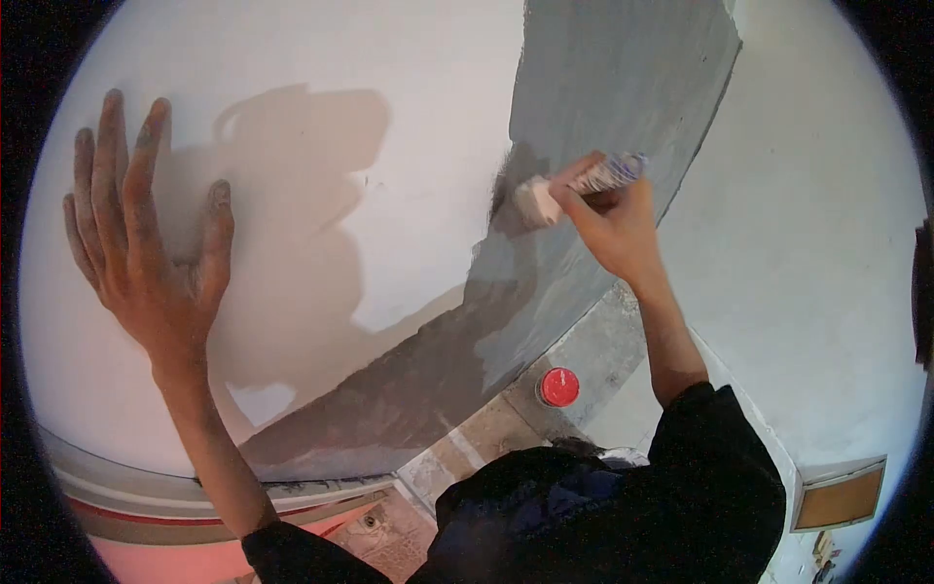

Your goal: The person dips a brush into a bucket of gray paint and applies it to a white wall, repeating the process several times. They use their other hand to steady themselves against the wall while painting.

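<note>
My left hand (pixel 146 229) lies flat against the white wall (pixel 321 49), fingers spread and smeared with grey. My right hand (pixel 613 224) grips a paintbrush (pixel 569 187) by its handle. The pale bristle end of the paintbrush touches the wall at the left edge of a grey painted patch (pixel 603 88). The grey patch runs from the top of the wall down to the floor line, with darker wet paint near the bottom. My shadow falls on the white part of the wall between my hands.
A round red can (pixel 559 386) stands on the tiled floor (pixel 486 428) at the foot of the wall. A second white wall (pixel 817 243) meets the painted one at a corner on the right. My dark sleeves fill the bottom of the view.
</note>
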`<action>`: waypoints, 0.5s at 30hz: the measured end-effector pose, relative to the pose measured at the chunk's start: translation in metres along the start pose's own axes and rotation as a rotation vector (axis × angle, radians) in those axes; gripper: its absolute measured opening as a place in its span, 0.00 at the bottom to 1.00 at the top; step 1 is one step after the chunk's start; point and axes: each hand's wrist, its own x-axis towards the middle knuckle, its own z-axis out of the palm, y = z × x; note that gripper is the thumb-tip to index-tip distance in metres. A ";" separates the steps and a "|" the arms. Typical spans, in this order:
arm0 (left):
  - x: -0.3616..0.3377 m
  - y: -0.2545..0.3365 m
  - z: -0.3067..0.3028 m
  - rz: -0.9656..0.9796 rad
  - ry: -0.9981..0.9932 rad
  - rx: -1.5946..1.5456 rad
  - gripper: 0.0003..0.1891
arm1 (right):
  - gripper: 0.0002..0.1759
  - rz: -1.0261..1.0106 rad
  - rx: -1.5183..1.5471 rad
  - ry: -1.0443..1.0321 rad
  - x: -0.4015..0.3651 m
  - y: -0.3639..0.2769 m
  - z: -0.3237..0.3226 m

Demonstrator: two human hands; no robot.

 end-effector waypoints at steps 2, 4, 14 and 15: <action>0.000 0.002 -0.001 0.014 -0.008 -0.003 0.33 | 0.05 -0.030 -0.052 -0.016 0.014 -0.007 -0.003; 0.001 0.003 -0.003 0.031 -0.014 0.007 0.32 | 0.05 -0.107 -0.056 0.003 0.034 -0.016 -0.008; 0.000 0.001 -0.001 -0.024 -0.011 -0.004 0.35 | 0.05 -0.159 0.097 0.059 0.023 -0.027 -0.020; 0.000 0.001 -0.002 -0.026 -0.017 0.000 0.35 | 0.06 -0.139 0.066 0.034 0.020 -0.019 -0.009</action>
